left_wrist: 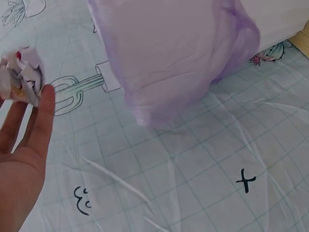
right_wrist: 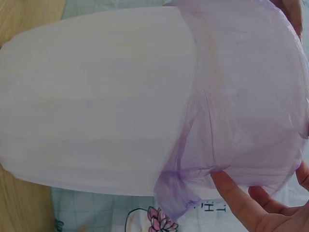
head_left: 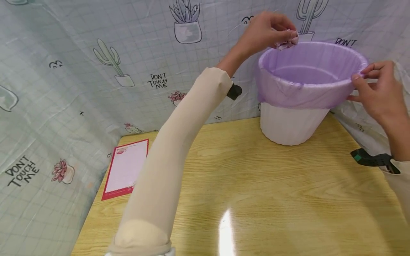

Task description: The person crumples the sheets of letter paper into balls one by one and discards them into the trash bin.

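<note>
The left hand [head_left: 269, 32] pinches crumpled paper [head_left: 289, 42] by the rim [head_left: 315, 85] of a white, purple-lined bin [head_left: 289, 124]; the right hand [head_left: 381, 92] holds the rim. A red-edged sheet [head_left: 127, 169] lies on the table [head_left: 256, 192].

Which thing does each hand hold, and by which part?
The left hand pinches crumpled paper by its sides; the right hand holds the lined bin by its right rim.

Wall sheet [head_left: 192, 64] carries the words "DON'T TOUCH ME"
The lettering repeats at left; at upper right, "DON'T" is readable.
</note>
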The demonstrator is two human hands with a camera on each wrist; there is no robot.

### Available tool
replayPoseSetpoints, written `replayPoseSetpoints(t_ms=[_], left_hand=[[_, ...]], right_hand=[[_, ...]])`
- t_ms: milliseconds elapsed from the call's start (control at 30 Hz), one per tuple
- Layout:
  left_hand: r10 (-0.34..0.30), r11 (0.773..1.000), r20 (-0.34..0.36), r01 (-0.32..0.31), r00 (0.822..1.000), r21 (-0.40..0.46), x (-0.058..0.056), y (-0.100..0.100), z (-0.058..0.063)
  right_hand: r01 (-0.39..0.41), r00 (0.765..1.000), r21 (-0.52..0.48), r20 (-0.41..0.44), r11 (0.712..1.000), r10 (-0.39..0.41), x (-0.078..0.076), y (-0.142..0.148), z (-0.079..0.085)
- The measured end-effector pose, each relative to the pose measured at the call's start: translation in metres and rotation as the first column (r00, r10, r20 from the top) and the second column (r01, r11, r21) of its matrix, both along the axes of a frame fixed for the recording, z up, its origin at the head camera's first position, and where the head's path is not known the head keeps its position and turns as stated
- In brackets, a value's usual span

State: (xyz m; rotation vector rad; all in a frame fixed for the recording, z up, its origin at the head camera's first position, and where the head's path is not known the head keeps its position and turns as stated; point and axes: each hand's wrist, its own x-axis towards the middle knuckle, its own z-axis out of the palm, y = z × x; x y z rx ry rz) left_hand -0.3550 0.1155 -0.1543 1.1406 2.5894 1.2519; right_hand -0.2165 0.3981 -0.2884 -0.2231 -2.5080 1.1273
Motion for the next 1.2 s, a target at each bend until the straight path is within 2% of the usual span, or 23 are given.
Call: replayPoseSetpoints(t_ms=[167,300,433,567,667,733,800,900,1067,1200], left_hand=[[0.006,0.996,0.082,0.001,0.997,-0.085,-0.008,0.011,0.01],[0.046,0.98,0.053,-0.035,0.998,-0.196,-0.007,0.021,0.018],[0.059,0.949,-0.027,-0.065,0.998,-0.31,-0.011,0.03,0.027],[0.054,0.903,-0.09,-0.087,0.994,-0.42,-0.018,0.038,0.041],[0.082,0.88,-0.071,-0.106,0.994,-0.463,-0.026,0.045,0.05],[0.109,0.877,-0.032,-0.112,0.993,-0.468,-0.028,0.049,0.054],[0.139,0.876,0.009,-0.118,0.99,-0.468,-0.024,0.051,0.057],[0.172,0.865,0.035,-0.134,0.984,-0.484,-0.009,0.05,0.06],[0.18,0.842,0.008,-0.15,0.984,-0.519,0.014,0.048,0.064],[0.152,0.84,-0.052,-0.157,0.987,-0.519,0.021,0.048,0.067]], right_hand=[[0.001,1.0,-0.006,-0.007,1.0,-0.001,0.0,-0.001,0.0],[-0.003,1.0,-0.028,-0.011,1.0,0.003,0.001,-0.002,-0.001],[-0.005,1.0,-0.036,-0.004,0.999,0.005,0.001,-0.002,-0.003],[-0.014,1.0,-0.036,-0.001,0.999,0.014,0.001,-0.003,-0.002],[-0.027,1.0,-0.041,-0.006,0.999,0.027,0.0,-0.004,0.0],[-0.04,0.999,-0.053,-0.015,0.998,0.039,-0.002,-0.004,0.001],[-0.054,0.998,-0.069,-0.026,0.996,0.052,-0.003,-0.005,0.001],[-0.064,0.998,-0.087,-0.023,0.994,0.063,-0.006,-0.007,0.001],[-0.067,0.998,-0.067,0.003,0.995,0.068,-0.007,-0.011,0.0],[-0.068,0.998,-0.065,-0.004,0.996,0.068,-0.007,-0.012,0.0]])
